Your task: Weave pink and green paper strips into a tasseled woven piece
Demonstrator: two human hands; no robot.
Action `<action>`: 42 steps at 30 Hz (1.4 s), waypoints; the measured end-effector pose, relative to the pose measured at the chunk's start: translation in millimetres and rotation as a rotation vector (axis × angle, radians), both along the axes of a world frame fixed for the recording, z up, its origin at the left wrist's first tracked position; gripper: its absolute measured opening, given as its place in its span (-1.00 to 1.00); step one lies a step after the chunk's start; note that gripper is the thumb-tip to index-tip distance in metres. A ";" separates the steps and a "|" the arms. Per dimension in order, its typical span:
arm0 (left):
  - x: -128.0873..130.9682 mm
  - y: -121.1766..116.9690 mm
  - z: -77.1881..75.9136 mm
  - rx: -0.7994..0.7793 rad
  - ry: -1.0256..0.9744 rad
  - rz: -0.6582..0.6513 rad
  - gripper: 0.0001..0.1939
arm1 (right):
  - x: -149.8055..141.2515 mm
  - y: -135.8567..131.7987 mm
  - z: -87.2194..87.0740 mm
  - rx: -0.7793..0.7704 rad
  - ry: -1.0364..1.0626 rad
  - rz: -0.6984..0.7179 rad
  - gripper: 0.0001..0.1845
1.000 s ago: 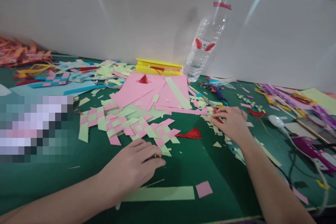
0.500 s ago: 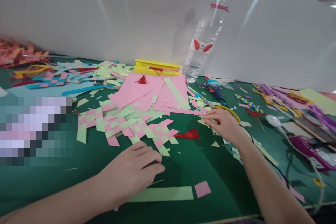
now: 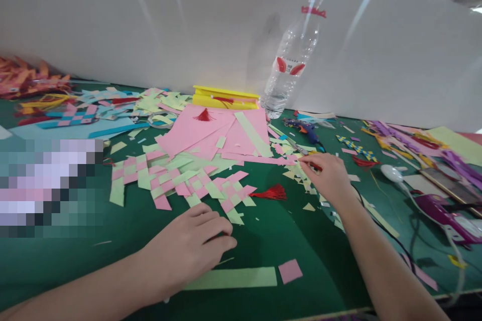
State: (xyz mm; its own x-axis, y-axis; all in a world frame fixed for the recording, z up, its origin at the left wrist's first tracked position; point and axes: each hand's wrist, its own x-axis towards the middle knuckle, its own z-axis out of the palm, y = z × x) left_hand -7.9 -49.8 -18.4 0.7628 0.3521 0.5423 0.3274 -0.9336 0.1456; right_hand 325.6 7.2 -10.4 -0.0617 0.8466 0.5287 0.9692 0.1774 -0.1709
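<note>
My left hand point(image 3: 196, 241) rests on the green table, its fingers loosely bent, the thumb apart and nothing visible in it. A pale green paper strip point(image 3: 241, 277) lies partly under it, beside a pink paper square point(image 3: 290, 271). Over the yellow-handled scissors point(image 3: 300, 148), my right hand point(image 3: 326, 173) has its fingers curled round the handle area, which it mostly hides. Something dark red shows between thumb and fingers. Woven pink and green paper pieces point(image 3: 196, 183) with a red tassel point(image 3: 273, 192) lie between the hands. Behind them are pink paper sheets point(image 3: 211, 130).
A clear plastic bottle point(image 3: 289, 60) leans by the grey wall. A blue glue gun point(image 3: 305, 130) lies near the scissors. On the right are a purple device point(image 3: 444, 218) with a cable and a phone point(image 3: 433, 183). Paper scraps cover the left back point(image 3: 113, 95).
My right hand has shifted right, from beside the end of the pink strip onto the scissors' handles, covering them. My left hand has stayed in place.
</note>
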 end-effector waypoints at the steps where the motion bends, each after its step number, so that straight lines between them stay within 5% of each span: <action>1: -0.3 -0.1 0.0 0.003 -0.001 0.000 -0.80 | -1.2 0.3 -2.0 0.008 -0.012 0.006 -0.68; 19: 2.7 0.8 5.2 0.013 -0.011 -0.016 -0.80 | -5.6 25.7 -13.7 -0.001 -0.059 -0.022 -0.76; 31: 2.1 1.5 7.3 0.017 -0.020 -0.009 -0.79 | -35.3 -1.0 22.5 0.133 0.226 0.050 -0.84; 38: 0.3 0.4 6.0 0.032 -0.004 -0.030 -0.79 | -80.0 -19.3 54.1 -0.190 0.194 0.694 -0.87; 42: -0.5 0.7 5.7 0.031 0.007 -0.022 -0.80 | -92.1 -11.3 57.9 -0.390 0.086 0.805 -0.80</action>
